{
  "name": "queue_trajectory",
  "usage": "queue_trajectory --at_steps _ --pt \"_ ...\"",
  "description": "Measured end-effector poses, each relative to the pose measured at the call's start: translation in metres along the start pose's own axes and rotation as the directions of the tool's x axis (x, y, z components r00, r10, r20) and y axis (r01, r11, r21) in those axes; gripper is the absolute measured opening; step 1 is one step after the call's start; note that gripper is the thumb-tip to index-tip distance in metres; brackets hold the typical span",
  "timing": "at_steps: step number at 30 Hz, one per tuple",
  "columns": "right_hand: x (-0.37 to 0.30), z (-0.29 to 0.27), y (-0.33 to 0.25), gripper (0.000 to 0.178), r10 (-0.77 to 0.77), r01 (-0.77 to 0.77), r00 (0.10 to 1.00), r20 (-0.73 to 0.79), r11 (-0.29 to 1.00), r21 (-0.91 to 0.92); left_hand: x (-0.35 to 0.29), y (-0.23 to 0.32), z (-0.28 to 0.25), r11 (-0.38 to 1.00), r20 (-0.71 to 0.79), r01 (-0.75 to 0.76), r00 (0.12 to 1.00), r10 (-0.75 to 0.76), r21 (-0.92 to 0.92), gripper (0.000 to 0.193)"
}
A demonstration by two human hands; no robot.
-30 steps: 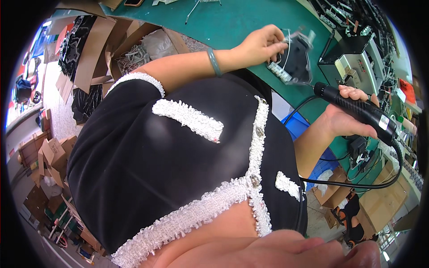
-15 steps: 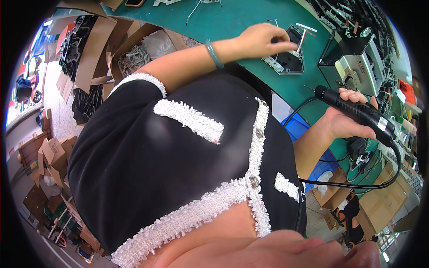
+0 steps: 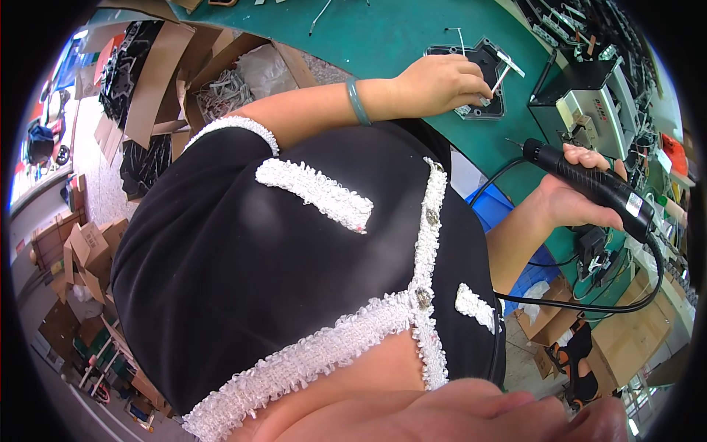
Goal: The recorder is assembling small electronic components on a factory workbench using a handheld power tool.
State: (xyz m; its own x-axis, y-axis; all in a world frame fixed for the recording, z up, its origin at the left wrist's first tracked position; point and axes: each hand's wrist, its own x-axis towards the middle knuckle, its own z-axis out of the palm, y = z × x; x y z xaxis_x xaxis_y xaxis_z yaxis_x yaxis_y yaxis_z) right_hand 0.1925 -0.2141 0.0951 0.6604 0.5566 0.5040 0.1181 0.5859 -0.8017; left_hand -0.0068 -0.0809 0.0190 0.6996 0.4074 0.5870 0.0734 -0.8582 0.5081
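Note:
My right hand [image 3: 582, 199] is wrapped round a black electric screwdriver [image 3: 589, 180], its thin bit pointing left toward the bench. A black cord runs from the tool's rear and loops below my forearm. My left hand [image 3: 442, 87] has its fingers bent down over a dark, shallow housing [image 3: 495, 110] on the bench. Its fingertips grip a silvery metal bracket [image 3: 509, 65] with thin upright legs and a pale crosspiece. The bracket's lower part lies over the housing, partly hidden by my fingers.
A silver-and-black box-shaped machine [image 3: 582, 110] stands on the green bench [image 3: 398, 29] right of the housing. Many metal parts [image 3: 560, 29] pile up behind it. Left of the bench is an open carton [image 3: 294, 66] with plastic bags. A blue bin [image 3: 493, 210] sits beneath the bench edge.
My left hand has lowered and its fingers have closed on the bracket, which has shifted and tilted over the housing. My right hand holds the screwdriver almost unmoved.

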Motion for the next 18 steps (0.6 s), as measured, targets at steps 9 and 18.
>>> queue_trajectory --at_steps 9,18 --pt "-0.001 0.006 0.003 0.098 0.001 -0.002 1.0 0.027 0.999 0.041 -0.003 -0.008 -0.009 0.99 0.085 -0.002 0.996 0.014 -0.14 0.019" --pt "0.006 0.018 0.005 0.099 0.008 -0.014 0.998 0.062 0.994 0.106 0.004 -0.018 -0.018 0.913 0.184 0.191 0.974 -0.131 -0.36 0.019"
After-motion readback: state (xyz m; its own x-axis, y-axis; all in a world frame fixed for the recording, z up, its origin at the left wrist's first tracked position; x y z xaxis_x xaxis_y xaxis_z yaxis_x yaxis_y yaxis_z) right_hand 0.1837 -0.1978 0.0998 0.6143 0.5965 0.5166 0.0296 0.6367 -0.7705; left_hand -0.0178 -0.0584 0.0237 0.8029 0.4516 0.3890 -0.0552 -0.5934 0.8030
